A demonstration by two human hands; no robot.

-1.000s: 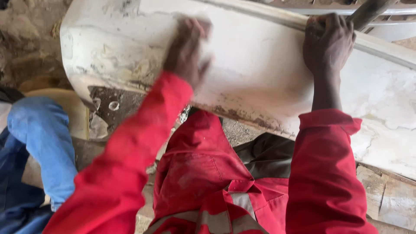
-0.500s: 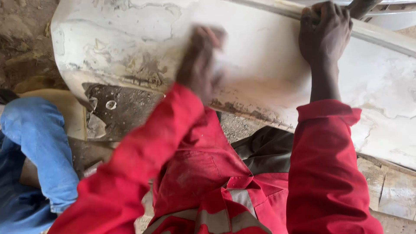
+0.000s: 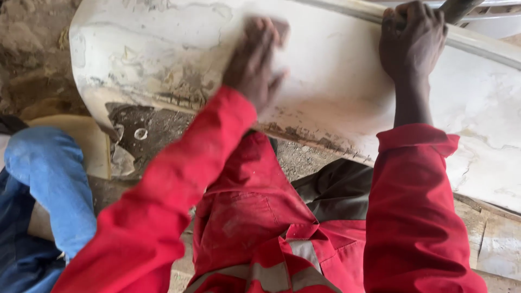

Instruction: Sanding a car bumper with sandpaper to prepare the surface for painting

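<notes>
A large white body panel (image 3: 336, 92), scuffed and patchy with a cracked dark lower edge, lies tilted across the view. My left hand (image 3: 254, 61), in a red sleeve, presses on its middle face with the fingers curled. The hand is blurred by motion, and whether anything lies under the fingers cannot be told. My right hand (image 3: 412, 43) is clamped over the panel's upper rim at the top right. My red overalls (image 3: 260, 228) fill the lower middle.
Another person's leg in blue jeans (image 3: 49, 173) is at the left, next to a tan board (image 3: 89, 141). There is dirt ground (image 3: 27, 54) at the upper left, a dark rod (image 3: 456, 8) at the top right, and wooden boards (image 3: 499, 239) at the lower right.
My left hand has slid to the right across the panel's face, then slightly upward. My right hand has kept its grip on the rim.
</notes>
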